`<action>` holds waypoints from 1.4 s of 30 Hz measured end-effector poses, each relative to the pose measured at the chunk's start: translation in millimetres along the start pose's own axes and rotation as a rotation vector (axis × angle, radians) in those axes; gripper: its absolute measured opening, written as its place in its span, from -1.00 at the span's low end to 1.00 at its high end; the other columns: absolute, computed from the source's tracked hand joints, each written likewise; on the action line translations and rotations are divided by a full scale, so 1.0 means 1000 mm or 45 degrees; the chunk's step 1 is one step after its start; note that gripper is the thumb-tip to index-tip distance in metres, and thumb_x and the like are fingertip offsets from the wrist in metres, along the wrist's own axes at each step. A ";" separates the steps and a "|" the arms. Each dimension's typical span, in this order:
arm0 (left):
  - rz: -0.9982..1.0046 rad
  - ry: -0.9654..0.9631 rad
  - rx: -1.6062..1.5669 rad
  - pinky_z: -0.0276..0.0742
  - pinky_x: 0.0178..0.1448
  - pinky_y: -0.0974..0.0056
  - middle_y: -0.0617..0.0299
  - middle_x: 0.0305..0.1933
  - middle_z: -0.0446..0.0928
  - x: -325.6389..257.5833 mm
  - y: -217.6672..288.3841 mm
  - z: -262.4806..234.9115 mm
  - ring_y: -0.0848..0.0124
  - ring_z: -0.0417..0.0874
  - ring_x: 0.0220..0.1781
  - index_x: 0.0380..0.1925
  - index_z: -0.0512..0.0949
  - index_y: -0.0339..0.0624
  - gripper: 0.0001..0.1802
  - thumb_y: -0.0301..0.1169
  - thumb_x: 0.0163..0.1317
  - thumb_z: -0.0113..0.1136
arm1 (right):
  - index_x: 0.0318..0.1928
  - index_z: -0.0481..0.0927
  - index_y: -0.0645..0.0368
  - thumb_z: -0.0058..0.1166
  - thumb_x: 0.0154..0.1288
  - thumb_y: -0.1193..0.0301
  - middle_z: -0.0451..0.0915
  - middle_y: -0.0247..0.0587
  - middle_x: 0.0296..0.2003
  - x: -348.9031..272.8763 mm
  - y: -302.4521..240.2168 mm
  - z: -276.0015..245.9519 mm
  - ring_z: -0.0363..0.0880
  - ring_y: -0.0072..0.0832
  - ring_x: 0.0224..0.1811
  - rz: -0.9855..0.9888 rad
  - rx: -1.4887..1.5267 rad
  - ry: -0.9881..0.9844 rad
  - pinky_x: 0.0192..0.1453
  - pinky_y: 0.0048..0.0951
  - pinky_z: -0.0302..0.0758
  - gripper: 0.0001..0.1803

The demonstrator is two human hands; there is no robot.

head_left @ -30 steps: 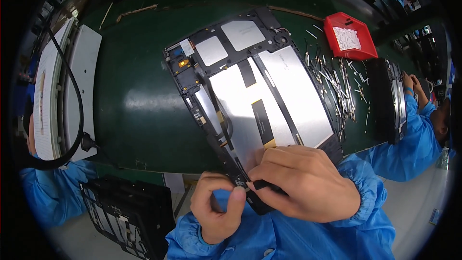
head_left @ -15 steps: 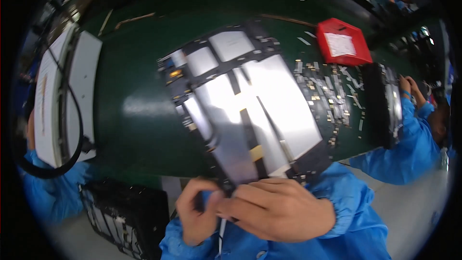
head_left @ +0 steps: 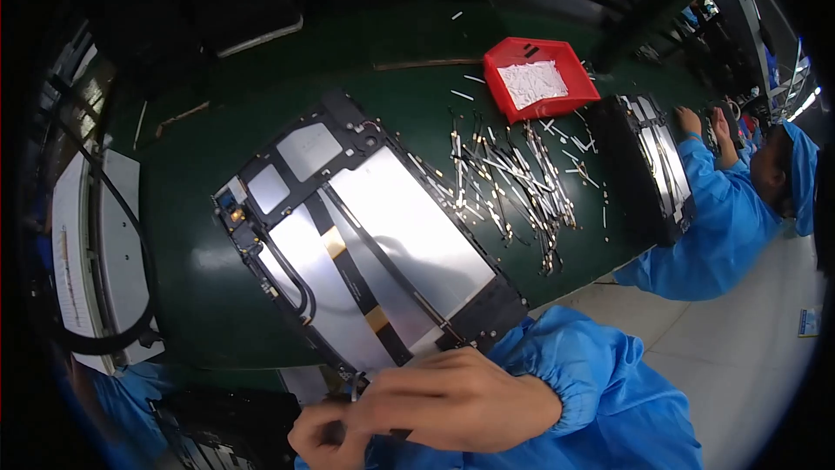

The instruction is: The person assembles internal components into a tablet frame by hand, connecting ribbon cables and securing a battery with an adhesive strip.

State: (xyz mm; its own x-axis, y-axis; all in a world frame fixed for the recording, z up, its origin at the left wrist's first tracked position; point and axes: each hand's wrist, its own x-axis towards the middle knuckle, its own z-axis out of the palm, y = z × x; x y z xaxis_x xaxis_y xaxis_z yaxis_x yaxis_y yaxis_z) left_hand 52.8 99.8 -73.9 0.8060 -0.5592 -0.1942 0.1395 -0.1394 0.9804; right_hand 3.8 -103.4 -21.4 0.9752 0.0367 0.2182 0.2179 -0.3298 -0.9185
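An opened tablet body [head_left: 409, 235], black-framed with large silver battery panels and dark flat cables, lies slanted over the near table edge. Its lower end comes up against my hands. My right hand [head_left: 461, 400] reaches across that lower end from the right, fingers bent and pressed together toward the left. Touching its fingertips is my left hand [head_left: 326, 435], curled closed below the tablet's lower left corner. A small thin metallic bit shows between the hands at that corner; what the fingers pinch is hidden.
Right of the tablet lies a heap of thin cable strips [head_left: 513, 183]. Beyond it stands a red bin [head_left: 578, 87] with white pieces. Stacked tablet bodies [head_left: 652, 166] stand by a co-worker [head_left: 731, 200]. At left are a white box-like device [head_left: 122, 253] and a black cable; more tablet bodies [head_left: 230, 426] sit lower left.
The view has shifted, so the tablet, bin and strips appear farther left. The tablet looks lower. My hands stay together at its lower end, the right one now covering more of the left.
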 end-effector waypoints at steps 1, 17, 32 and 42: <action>0.134 0.005 -0.002 0.41 -0.31 0.45 0.14 -0.41 0.53 0.003 0.003 0.004 0.51 0.50 -0.41 -0.36 0.44 -0.35 -0.87 -0.62 0.13 0.21 | -0.08 0.54 0.22 0.13 -0.05 0.59 0.51 -0.15 -0.19 0.001 -0.001 -0.002 0.57 -0.28 -0.38 0.068 0.006 0.023 -0.36 -0.41 0.53 -0.59; 0.424 0.016 0.203 0.42 -0.28 0.37 0.08 -0.34 0.50 0.008 0.016 0.010 0.41 0.49 -0.36 -0.20 0.48 -0.36 -0.81 -0.59 0.17 0.16 | 0.03 0.52 0.20 0.05 0.10 0.56 0.52 -0.19 -0.29 -0.004 0.013 -0.006 0.54 -0.33 -0.42 -0.093 0.037 -0.017 -0.43 -0.45 0.48 -0.60; 0.837 0.231 0.403 0.22 0.26 -0.02 0.12 -0.53 0.62 0.052 0.010 0.019 0.22 0.63 -0.15 -0.20 0.38 -0.23 -0.72 -0.23 0.29 0.09 | -0.19 0.63 0.27 0.15 0.17 0.42 0.64 -0.12 -0.37 -0.022 0.098 -0.247 0.61 -0.39 -0.29 0.485 -1.093 0.952 -0.13 -0.46 0.46 -0.78; 0.611 0.061 0.347 0.17 0.31 0.09 0.18 -0.20 0.66 0.089 0.033 0.004 0.24 0.56 0.09 -0.40 0.65 -0.10 -0.90 -0.47 0.03 0.32 | -0.08 0.59 0.27 0.03 0.04 0.70 0.46 -0.15 -0.25 0.012 -0.013 -0.072 0.44 -0.51 -0.42 0.333 -0.590 0.187 -0.32 -0.52 0.42 -0.63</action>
State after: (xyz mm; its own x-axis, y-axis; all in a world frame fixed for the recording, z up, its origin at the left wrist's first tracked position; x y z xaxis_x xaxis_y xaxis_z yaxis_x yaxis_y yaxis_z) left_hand 126.9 41.8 -58.7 0.7688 -0.5749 0.2801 -0.3986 -0.0883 0.9129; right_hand 9.8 -166.4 16.6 0.9717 -0.2234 0.0763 -0.1031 -0.6924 -0.7141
